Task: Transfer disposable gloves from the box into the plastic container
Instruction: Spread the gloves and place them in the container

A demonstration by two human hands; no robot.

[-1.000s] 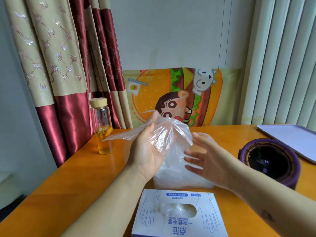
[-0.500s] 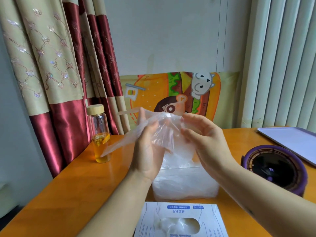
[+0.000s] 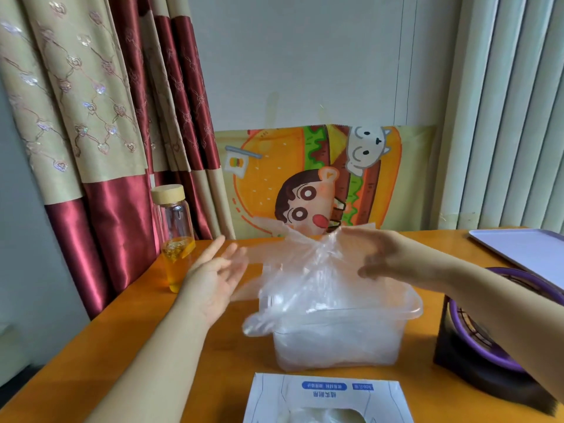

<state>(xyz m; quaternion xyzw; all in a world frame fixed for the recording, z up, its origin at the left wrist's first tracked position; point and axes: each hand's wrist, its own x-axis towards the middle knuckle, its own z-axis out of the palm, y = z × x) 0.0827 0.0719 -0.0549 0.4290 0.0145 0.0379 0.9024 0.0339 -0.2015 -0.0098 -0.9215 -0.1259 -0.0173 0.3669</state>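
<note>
Over table (image 3: 91, 346) and container (image 3: 410, 312), glove (image 3: 305, 270) lower now, left hand (image 3: 213, 270) off.

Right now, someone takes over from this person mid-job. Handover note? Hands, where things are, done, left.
Left hand: open, fingers spread, beside the glove's left edge; contact unclear.
Right hand: blurred, appears to pinch the clear glove by its bunched top.
The glove hangs over the plastic container, with its lower end spilling over the left wall.
Box: nearest the camera, with more gloves showing in its opening.
Done: a pile of gloves lies in the container.
Left: lower this glove in, then probably pull the next from the box.
</note>
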